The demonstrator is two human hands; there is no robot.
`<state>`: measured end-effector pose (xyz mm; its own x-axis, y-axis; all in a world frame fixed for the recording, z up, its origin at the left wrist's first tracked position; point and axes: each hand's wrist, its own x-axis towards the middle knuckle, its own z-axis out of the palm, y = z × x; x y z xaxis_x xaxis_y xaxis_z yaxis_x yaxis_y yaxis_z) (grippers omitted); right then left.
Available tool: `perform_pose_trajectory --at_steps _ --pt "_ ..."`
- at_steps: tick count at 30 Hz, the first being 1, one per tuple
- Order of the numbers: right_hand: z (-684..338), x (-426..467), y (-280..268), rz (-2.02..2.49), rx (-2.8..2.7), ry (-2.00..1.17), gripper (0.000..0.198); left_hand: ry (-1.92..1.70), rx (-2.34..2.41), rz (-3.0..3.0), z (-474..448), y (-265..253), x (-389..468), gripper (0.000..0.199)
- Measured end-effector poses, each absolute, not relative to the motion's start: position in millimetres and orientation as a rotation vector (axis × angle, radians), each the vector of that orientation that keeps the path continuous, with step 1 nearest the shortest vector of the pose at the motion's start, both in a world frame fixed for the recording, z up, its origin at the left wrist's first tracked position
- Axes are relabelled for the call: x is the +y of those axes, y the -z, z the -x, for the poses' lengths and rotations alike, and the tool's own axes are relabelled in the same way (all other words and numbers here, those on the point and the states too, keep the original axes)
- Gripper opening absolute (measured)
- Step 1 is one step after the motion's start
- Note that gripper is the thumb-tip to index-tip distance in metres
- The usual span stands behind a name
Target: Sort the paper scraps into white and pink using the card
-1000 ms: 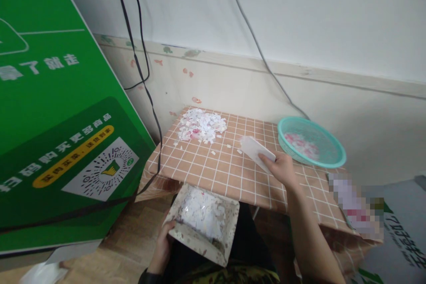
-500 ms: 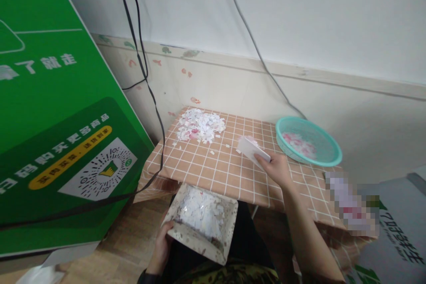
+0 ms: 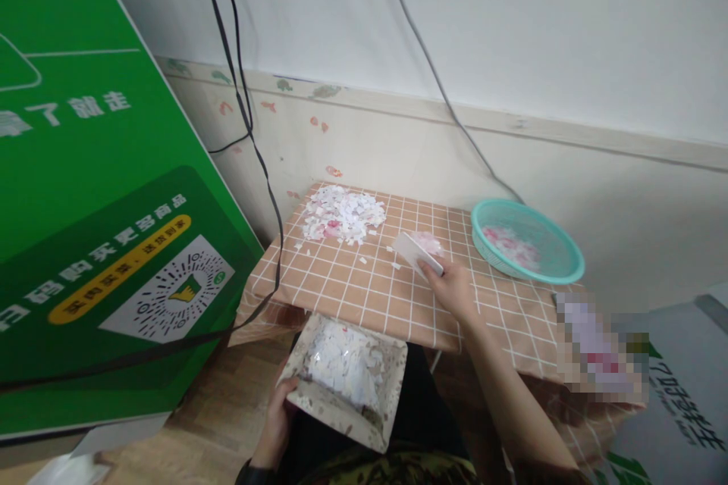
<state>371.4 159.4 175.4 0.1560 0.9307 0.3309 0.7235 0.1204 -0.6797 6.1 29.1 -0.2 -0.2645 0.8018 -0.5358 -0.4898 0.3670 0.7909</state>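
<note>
My left hand (image 3: 280, 411) grips the left rim of a speckled, pale square tray (image 3: 392, 375), held just below the table's front edge. White paper scraps (image 3: 341, 364) lie inside it. Over the table, my right hand (image 3: 451, 289) is closed on a flat white card (image 3: 418, 251), tilted with its lower edge close to the cloth. A small pinkish-white heap of scraps (image 3: 429, 243) sits just behind the card, and a few loose bits lie to its left. Farther left is a larger pile of white and pink paper scraps (image 3: 344, 214).
A turquoise plastic basket (image 3: 574, 267) with pink and white scraps stands at the table's back right. The table wears a brown checked cloth (image 3: 341, 288). A green printed panel (image 3: 130, 167) stands at left, with a black cable (image 3: 266, 167) hanging before it. Behind is the wall.
My right hand has moved the card a little to the left across the table, showing more of the small pinkish heap. The left hand and tray stay in place.
</note>
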Motion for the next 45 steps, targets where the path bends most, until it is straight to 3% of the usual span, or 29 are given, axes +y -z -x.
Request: perform_pose_trajectory --at_steps 7,14,19,23,29,34,45 --pt "-363 161 -179 1.575 -1.801 -0.295 0.034 -1.219 1.302 -0.199 -13 -10 27 0.045" --pt "-350 113 -191 1.394 -1.925 -0.583 0.028 -1.210 1.303 -0.167 -27 -28 27 0.045" --pt "-341 96 -179 1.400 -1.841 -0.398 0.029 -1.256 1.214 -0.187 -43 -45 33 0.045" --pt "-327 88 -171 1.261 -1.973 -0.305 0.041 -1.238 1.154 -0.149 -51 -57 38 0.046" --pt "-300 67 -182 1.115 -2.054 -0.445 0.035 -1.245 1.181 -0.186 -48 -73 46 0.048" --pt "-297 62 -186 1.248 -1.897 -0.674 0.026 -1.233 1.182 -0.220 -46 -75 45 0.044" --pt "-321 139 -182 1.566 -1.755 -0.409 0.037 -1.246 1.173 -0.185 -45 -69 46 0.049"
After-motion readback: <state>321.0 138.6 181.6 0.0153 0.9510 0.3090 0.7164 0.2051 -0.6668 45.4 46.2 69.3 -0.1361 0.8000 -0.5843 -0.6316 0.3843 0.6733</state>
